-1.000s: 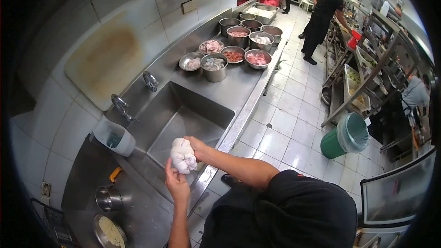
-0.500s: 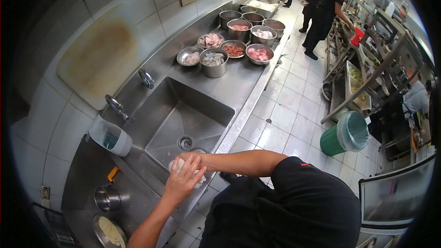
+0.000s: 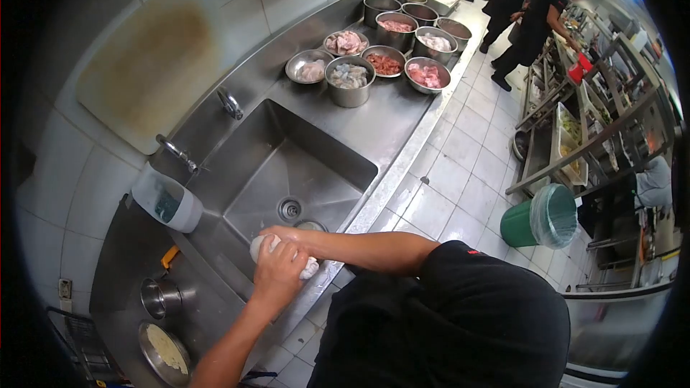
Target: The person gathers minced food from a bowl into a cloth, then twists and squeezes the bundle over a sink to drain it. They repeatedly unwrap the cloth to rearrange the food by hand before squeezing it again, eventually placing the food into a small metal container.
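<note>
A bunched white bundle, looking like a wet cloth (image 3: 310,269), is pressed between my hands over the near edge of the metal sink (image 3: 327,165). My left hand (image 3: 279,271) lies on it with fingers bent round it. My right hand (image 3: 285,237) grips it from the far side, its fingers partly hidden. A round metal rim (image 3: 310,225) shows in the basin beside my right wrist, near the drain (image 3: 290,208).
Metal bowls of raw meat (image 3: 384,62) and seafood (image 3: 350,77) crowd the counter beyond the sink. Left are taps (image 3: 177,152), a white plastic container (image 3: 169,201), an orange-handled tool (image 3: 169,256) and a small pot (image 3: 159,297). Co-workers (image 3: 540,21) stand beyond a green bin (image 3: 521,224).
The view has shifted slightly. My left fingers, laid flatter over the bundle before, are now bent more tightly round it, and more of the white shows on the left.
</note>
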`<state>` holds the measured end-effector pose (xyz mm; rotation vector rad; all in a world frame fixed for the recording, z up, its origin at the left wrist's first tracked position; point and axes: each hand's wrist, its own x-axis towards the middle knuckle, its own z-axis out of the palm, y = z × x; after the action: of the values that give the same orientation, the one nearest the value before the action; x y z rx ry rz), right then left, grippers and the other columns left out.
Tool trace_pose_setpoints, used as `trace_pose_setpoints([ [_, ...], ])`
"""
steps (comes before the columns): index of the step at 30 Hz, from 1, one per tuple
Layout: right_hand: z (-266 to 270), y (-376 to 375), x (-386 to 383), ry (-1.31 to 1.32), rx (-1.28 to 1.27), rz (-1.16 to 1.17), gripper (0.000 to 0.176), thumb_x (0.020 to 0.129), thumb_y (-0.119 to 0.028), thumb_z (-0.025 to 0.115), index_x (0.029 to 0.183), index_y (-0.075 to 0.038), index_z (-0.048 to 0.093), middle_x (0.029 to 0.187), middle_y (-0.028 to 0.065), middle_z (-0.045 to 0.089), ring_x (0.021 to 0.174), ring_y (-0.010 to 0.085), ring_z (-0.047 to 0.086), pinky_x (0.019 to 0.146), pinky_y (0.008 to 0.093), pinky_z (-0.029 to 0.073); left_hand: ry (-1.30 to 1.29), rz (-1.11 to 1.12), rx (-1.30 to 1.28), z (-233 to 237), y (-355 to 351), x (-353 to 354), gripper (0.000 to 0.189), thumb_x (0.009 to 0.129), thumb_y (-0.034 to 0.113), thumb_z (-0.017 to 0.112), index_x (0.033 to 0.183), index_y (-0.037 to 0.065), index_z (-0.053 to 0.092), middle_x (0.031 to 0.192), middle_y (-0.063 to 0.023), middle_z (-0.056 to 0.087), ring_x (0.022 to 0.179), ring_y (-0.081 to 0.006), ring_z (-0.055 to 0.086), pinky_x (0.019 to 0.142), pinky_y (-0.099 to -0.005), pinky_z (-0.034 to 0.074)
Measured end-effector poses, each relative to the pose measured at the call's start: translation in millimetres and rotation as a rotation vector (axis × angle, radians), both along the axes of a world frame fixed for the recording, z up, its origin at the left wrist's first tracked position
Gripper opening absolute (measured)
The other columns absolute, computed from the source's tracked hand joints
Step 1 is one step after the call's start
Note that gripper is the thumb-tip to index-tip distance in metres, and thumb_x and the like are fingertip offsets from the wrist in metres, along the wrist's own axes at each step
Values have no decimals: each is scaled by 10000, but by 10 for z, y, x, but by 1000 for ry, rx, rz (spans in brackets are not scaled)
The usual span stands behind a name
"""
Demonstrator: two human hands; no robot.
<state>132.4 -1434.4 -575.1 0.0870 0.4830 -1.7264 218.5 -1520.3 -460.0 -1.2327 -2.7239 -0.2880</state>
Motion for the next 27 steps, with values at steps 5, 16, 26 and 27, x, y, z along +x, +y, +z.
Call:
trace_pose_setpoints([
  [5, -35, -134, -221, 21, -157, -70, 304, 945, -327, 508, 821, -73, 620, 789, 95, 661, 683, 224, 637, 655, 385, 526, -14, 61, 218, 242, 23, -226, 337, 589, 80, 739, 911, 63, 638, 921, -99, 644, 900, -287, 636, 966, -494, 436],
  [16, 193, -24, -450, 82, -413, -121, 259, 971, -258, 462, 880, -84, 631, 826, 65, 678, 751, 204, 661, 717, 376, 544, -63, 105, 24, 320, 184, -653, 380, 596, 79, 729, 968, 78, 653, 1062, -135, 639, 1008, -319, 603, 967, -484, 432],
  [26, -163, 92, -343, -48, -104, 36, 284, 979, -269, 444, 871, -85, 632, 829, 70, 680, 768, 203, 662, 723, 373, 541, -90, -47, -23, 191, 214, -616, 408, 563, 78, 767, 949, 55, 636, 950, -130, 616, 949, -307, 605, 979, -444, 433],
  [27, -174, 85, -350, -57, -98, 34, 287, 979, -270, 442, 870, -85, 632, 829, 70, 680, 769, 203, 662, 724, 373, 541, -145, -39, -30, 177, 187, -600, 390, 576, 86, 763, 947, 73, 644, 961, -117, 624, 957, -298, 609, 971, -439, 437],
])
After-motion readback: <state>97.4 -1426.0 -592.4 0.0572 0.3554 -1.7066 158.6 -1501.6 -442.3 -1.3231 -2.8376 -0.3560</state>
